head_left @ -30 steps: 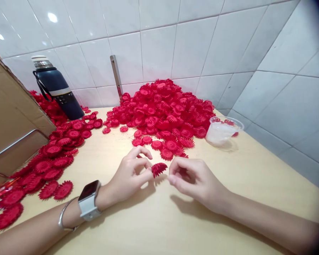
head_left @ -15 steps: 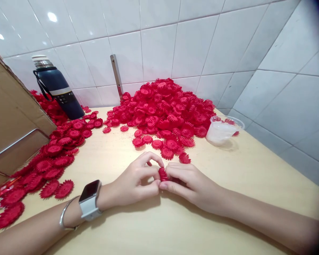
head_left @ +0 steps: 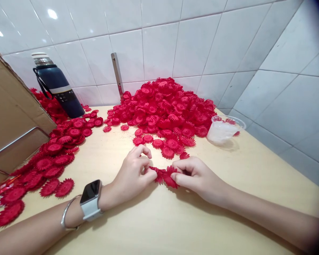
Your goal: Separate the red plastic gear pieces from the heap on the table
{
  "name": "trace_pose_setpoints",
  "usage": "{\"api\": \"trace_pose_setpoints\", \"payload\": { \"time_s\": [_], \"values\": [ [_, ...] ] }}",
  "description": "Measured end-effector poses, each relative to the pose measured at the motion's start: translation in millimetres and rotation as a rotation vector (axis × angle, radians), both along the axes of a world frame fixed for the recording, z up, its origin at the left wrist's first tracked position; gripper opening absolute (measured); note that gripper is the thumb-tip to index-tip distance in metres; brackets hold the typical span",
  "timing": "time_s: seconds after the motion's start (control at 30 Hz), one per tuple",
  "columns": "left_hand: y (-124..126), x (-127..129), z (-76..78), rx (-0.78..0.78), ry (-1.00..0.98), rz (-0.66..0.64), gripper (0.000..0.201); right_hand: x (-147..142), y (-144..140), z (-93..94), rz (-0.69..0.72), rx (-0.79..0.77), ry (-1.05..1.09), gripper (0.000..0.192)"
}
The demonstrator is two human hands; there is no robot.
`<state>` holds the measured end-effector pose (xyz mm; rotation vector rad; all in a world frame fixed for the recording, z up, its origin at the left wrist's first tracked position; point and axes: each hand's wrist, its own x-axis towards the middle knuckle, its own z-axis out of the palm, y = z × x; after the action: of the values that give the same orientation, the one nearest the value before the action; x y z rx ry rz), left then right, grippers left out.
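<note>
Between my hands, just above the pale table (head_left: 154, 223), is a red fringed strip (head_left: 163, 176) with petal-like teeth, partly unrolled. My left hand (head_left: 135, 171) pinches its left end between thumb and finger, the other fingers curled above. My right hand (head_left: 195, 177) grips the right end, thumb in front. The fingertips hide both ends of the strip. Beyond my hands rises a large heap of red flower-shaped discs (head_left: 162, 106), a few of them lying close to my right fingers.
More red discs (head_left: 55, 148) run down the left side beside a cardboard box (head_left: 13, 106). A dark blue bottle (head_left: 57, 85) leans there. At the right stands a clear plastic cup (head_left: 220, 132) with whitish contents. A metal strip (head_left: 117, 76) leans on the tiled wall (head_left: 159, 46).
My hands have moved apart, the left one leftward and the right one rightward. The compact red piece between them is now spread into a longer fringed strip.
</note>
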<state>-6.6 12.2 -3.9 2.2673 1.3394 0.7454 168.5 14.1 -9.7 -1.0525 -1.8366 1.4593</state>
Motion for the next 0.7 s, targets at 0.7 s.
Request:
{"api": "trace_pose_setpoints", "payload": {
  "time_s": [0.7],
  "values": [
    [2.4, -3.4, 4.8, -0.079, -0.114, -0.258, 0.014, 6.0, 6.1, -3.7, 0.104, -0.027, 0.124, 0.021]
  ]
}}
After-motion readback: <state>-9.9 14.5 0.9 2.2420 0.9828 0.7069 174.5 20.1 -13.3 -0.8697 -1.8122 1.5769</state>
